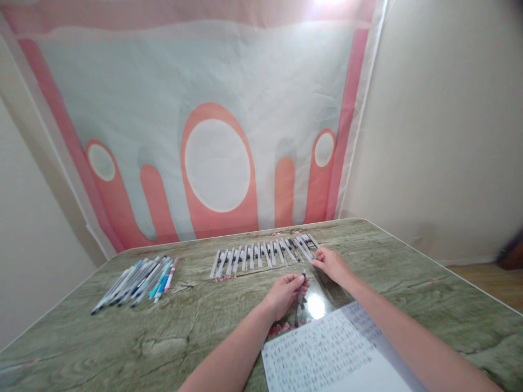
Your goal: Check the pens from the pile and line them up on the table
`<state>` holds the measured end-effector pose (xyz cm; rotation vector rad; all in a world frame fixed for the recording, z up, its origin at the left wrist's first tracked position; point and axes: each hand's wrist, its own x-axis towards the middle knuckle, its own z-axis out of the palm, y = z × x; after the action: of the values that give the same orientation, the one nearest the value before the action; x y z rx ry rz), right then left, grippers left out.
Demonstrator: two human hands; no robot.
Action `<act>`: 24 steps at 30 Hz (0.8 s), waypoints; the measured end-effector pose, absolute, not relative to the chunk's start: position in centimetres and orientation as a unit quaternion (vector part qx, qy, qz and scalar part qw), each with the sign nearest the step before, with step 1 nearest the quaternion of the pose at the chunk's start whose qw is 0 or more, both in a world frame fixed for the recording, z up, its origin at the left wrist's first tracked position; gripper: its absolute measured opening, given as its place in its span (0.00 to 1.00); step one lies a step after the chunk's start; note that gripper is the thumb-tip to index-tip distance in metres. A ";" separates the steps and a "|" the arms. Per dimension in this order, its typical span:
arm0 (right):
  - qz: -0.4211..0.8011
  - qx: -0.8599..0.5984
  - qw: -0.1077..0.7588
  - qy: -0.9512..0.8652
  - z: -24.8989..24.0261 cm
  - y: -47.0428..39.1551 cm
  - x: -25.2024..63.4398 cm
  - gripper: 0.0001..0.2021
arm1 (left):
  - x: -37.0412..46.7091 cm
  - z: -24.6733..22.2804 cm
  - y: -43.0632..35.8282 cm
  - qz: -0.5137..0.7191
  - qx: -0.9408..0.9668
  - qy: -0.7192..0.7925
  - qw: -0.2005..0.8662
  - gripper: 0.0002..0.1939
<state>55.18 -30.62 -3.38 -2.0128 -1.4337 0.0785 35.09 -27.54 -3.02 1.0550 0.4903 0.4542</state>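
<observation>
A row of translucent white pen parts with black pieces (pixel 255 256) lies side by side across the back of the table. My right hand (pixel 330 265) is at the right end of this row, its fingers closed at the tip of one slim piece; what they hold is too small to name. My left hand (pixel 286 294) is nearer to me, thumb and finger pinching a dark-tipped pen (pixel 300 305) that points down toward the paper. A sheet of paper covered in handwriting (pixel 322 354) lies below both hands.
A bundle of pens (pixel 134 280), some grey and some blue, teal or pink, lies on the left of the wood-patterned table (pixel 163 348). Behind the table hangs a pink and grey cloth (pixel 216 65). Light glares off the tabletop between my hands.
</observation>
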 end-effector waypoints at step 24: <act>0.200 -0.708 0.120 -0.666 -0.2 -32.9 54.5 0.09 | 43.3 -3.2 -23.3 0.091 0.698 0.453 0.547 0.14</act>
<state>54.54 -32.94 -0.18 -2.0693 -1.9465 0.5847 43.34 -23.31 -3.19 1.6534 1.0735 0.2148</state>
